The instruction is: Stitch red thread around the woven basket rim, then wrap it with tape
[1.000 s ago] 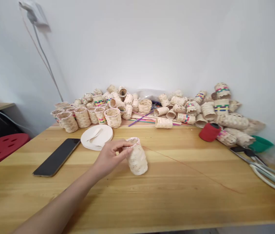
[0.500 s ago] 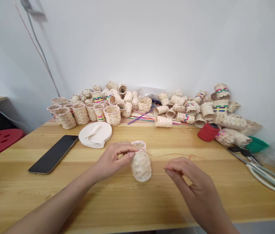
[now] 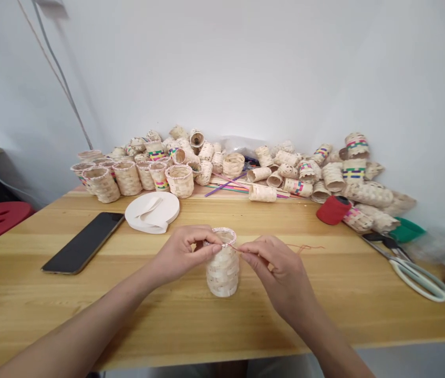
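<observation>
A small woven basket of pale strips stands upright near the middle of the table, its rim bound with fabric and reddish stitching. My left hand pinches that rim on its left front side between thumb and fingertips. Just right of the rim, my right hand is closed in a pinch on a thin red thread. The loose thread trails beyond the right hand over the wood. Whether a needle is also between the right fingertips is too small to tell.
Finished-looking baskets and a pile of woven tubes line the wall. A white fabric tape roll and a phone lie on the left. To the right are a red thread spool, scissors and a green piece.
My right hand has moved left, from beside the basket up to its rim. My left hand keeps its hold, and the view has shifted slightly.
</observation>
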`<state>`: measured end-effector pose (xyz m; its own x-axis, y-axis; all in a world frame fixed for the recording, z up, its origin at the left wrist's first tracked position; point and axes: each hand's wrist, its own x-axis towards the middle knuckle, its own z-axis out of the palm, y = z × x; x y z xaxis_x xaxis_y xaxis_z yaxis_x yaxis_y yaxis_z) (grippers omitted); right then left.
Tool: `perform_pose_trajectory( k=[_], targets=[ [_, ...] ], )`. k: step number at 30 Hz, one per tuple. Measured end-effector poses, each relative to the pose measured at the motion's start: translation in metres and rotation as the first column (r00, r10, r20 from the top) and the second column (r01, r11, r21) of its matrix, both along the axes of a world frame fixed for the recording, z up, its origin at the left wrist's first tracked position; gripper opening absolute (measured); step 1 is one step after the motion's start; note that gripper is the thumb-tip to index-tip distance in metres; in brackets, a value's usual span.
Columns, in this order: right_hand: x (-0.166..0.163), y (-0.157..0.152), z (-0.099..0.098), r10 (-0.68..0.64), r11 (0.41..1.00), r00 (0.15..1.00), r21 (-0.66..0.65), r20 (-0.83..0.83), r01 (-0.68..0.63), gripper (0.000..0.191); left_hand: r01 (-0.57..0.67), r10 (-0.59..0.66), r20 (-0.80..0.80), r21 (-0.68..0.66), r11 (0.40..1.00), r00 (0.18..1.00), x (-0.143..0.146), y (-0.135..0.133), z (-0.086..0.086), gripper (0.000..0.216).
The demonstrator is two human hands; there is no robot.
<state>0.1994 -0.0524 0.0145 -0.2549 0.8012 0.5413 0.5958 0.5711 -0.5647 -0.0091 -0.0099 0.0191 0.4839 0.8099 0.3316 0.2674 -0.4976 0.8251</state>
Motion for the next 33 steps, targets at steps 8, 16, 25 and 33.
perform_pose_trajectory(
  k=[8,16,25,33],
  targets=[
    [-0.0029,0.0043,-0.0016,0.016,1.000,0.999,0.026,0.032,-0.017,0.014,-0.026,0.026,0.005,-0.005,1.000,1.000,0.0000,-0.0008,0.0011,0.019],
    [-0.0015,0.0069,-0.0030,0.023,1.000,0.998,0.017,0.054,-0.024,0.015,0.000,0.000,0.016,-0.018,1.000,1.000,0.0006,-0.0003,0.0009,0.020],
    [0.0009,0.0071,0.0032,0.012,0.993,0.986,0.113,0.164,-0.031,0.017,0.062,-0.060,0.033,-0.057,0.996,0.998,0.0006,-0.0017,0.0054,0.020],
    [-0.0012,0.0093,0.0037,0.048,0.988,0.983,0.139,0.175,-0.073,0.014,0.123,-0.115,0.070,-0.121,0.985,0.991,-0.0007,-0.0001,0.0063,0.021]
  ],
)
